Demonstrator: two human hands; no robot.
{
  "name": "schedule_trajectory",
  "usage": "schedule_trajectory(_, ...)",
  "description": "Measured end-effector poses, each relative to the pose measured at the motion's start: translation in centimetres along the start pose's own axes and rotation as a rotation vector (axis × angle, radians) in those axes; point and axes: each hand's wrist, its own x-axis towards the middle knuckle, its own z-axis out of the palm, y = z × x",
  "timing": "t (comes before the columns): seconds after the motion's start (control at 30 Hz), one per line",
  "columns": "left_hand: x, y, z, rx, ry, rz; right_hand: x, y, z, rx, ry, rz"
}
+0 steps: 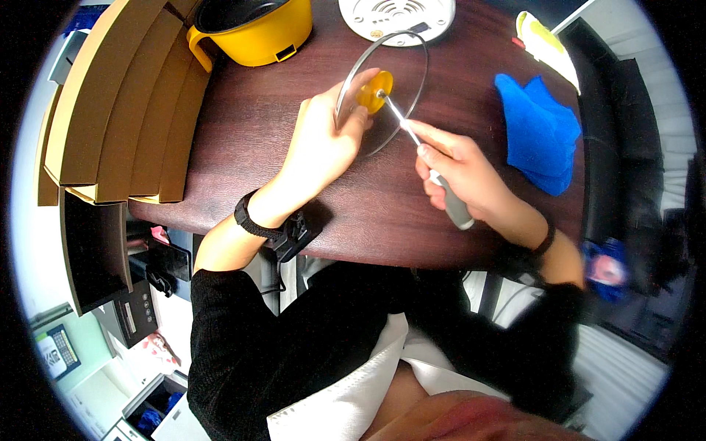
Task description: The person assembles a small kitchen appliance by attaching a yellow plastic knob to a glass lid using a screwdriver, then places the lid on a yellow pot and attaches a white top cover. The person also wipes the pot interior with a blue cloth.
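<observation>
Above the table I hold a round clear glass lid point(404, 67) with a metal rim, tilted on edge. My left hand point(323, 136) is closed on the yellow knob point(376, 90) at the lid's centre, with some fingers behind the glass. A screwdriver point(456, 203) with a grey and white handle is gripped in my right hand point(471, 173). Its metal shaft slants up and left, and the tip meets the metal fitting at the middle of the knob. My right index finger stretches along the shaft.
A yellow pot point(257, 37) with a dark inside stands at the far left, beside brown cardboard boxes point(125, 103). At the far edge sits a white round base point(397, 16). On the right lie a blue cloth point(540, 136) and a white-and-yellow item point(548, 48).
</observation>
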Motion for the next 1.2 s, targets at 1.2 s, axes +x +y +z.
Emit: schedule_trajectory(1.2,0.6,1.5,-1.2,-0.223,-0.179,-0.169,-1.1,-2.8,-2.4,-1.745,0.346,-0.716)
